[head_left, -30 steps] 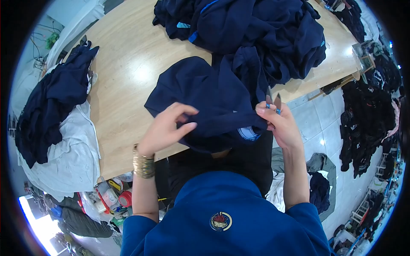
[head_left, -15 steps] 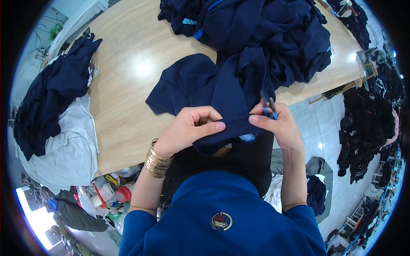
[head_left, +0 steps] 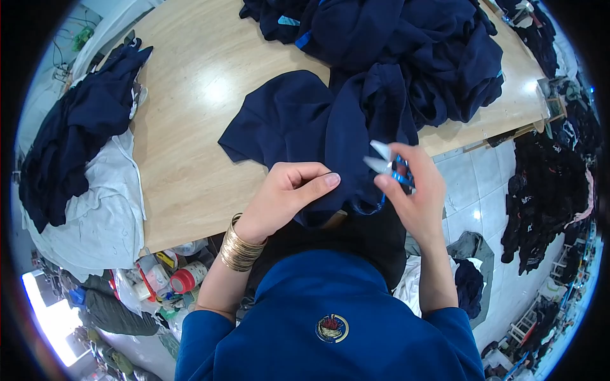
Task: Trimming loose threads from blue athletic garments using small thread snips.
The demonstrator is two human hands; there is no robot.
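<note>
A navy blue garment [head_left: 289, 117] lies over the table's near edge and hangs toward my lap. My left hand [head_left: 295, 193] is closed, pinching the garment's edge between thumb and fingers. Just to the right, my right hand [head_left: 413, 190] grips small thread snips [head_left: 382, 159] with blue handles. Their two silvery blades are spread and point left, above the cloth and slightly blurred. A light blue patch or trim [head_left: 372, 206] shows on the hanging part of the garment, below the snips.
A large heap of navy garments [head_left: 406, 47] covers the far right of the wooden table [head_left: 184, 146]. More navy cloth [head_left: 86, 127] lies over white cloth [head_left: 105, 203] at the left. Below the table's left edge is a red-lidded container [head_left: 184, 279]. Dark clothes [head_left: 543, 197] lie at the right.
My right hand has let go of the garment's edge and turned the snips, whose blades now point left with a wide gap. My left hand keeps its pinch.
</note>
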